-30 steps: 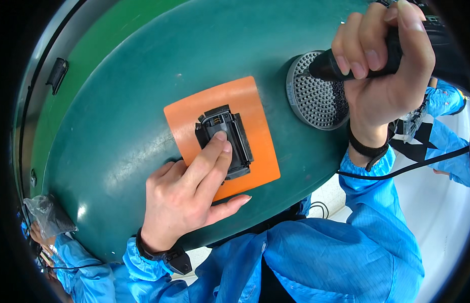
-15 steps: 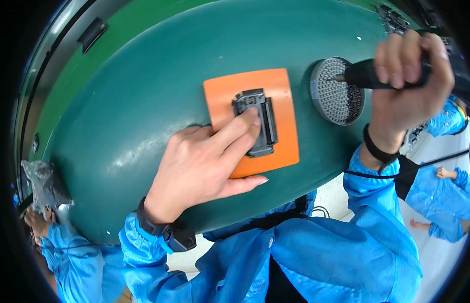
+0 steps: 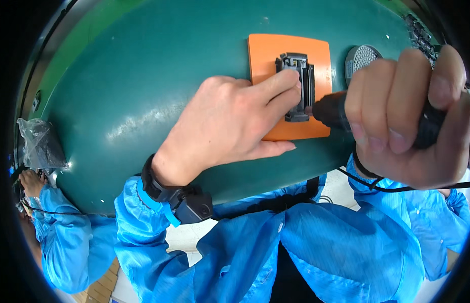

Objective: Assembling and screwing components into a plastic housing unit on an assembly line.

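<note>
A black rectangular plastic part (image 3: 307, 83) with long ridges lies on an orange plate (image 3: 265, 53). My left hand (image 3: 222, 118) reaches over it, index and middle fingers pressing on its top and left side, thumb stretched out over the plate's near edge. My right hand (image 3: 396, 113) is wrapped round a black electric screwdriver (image 3: 330, 111) held nearly level. Its bit points left and meets the near right end of the part; the exact contact is too small to make out.
A round grey dish (image 3: 362, 56) with a dotted surface stands behind my right hand, partly hidden. More black parts (image 3: 419, 35) lie at the far right. A clear bag (image 3: 40, 144) of dark pieces sits at the left edge, near another person's hand (image 3: 32, 183). A black cable (image 3: 396, 188) runs by my right wrist.
My right hand has brought the screwdriver from over the grey dish to the part's near right end. My left hand stays on the part. The whole view has shifted.
</note>
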